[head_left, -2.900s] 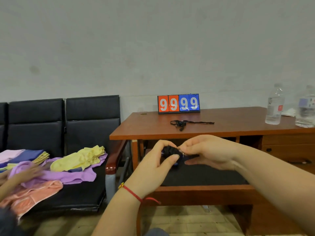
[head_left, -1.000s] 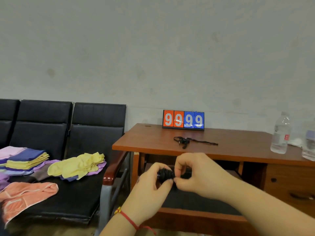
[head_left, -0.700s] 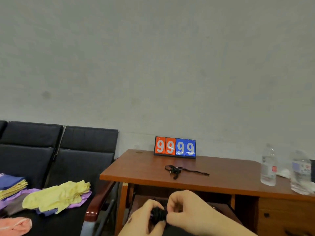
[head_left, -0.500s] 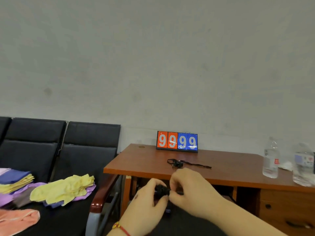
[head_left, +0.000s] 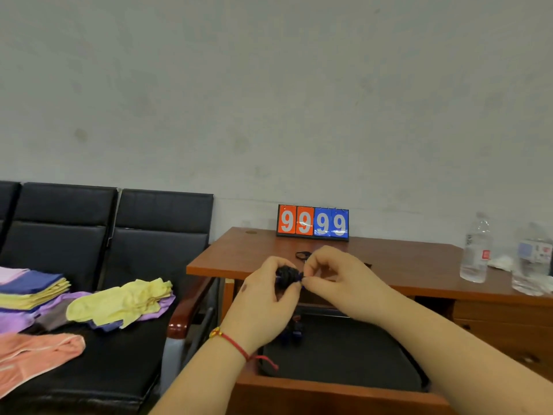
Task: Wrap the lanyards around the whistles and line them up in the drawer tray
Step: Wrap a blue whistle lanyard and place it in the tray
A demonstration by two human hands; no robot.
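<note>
Above the open drawer tray (head_left: 344,381), the left hand (head_left: 263,307) gripped a dark whistle bundle (head_left: 286,276) while the right hand (head_left: 332,277) pinched the lanyard's end against it. Compared with moments before, the hands had risen from tray level to the desk's front edge, the cord nearly all wound, suggesting this wrap was close to done. Small dark-blue items, apparently wrapped whistles, lay at the tray's back (head_left: 291,333). Beyond, on the desk (head_left: 419,265), another loose lanyard (head_left: 302,255) waited before the scoreboard (head_left: 313,223).

Lanyard-wrapped dark whistle (head_left: 286,274) held above open drawer tray (head_left: 344,354); another whistle (head_left: 302,255) on desk.
</note>
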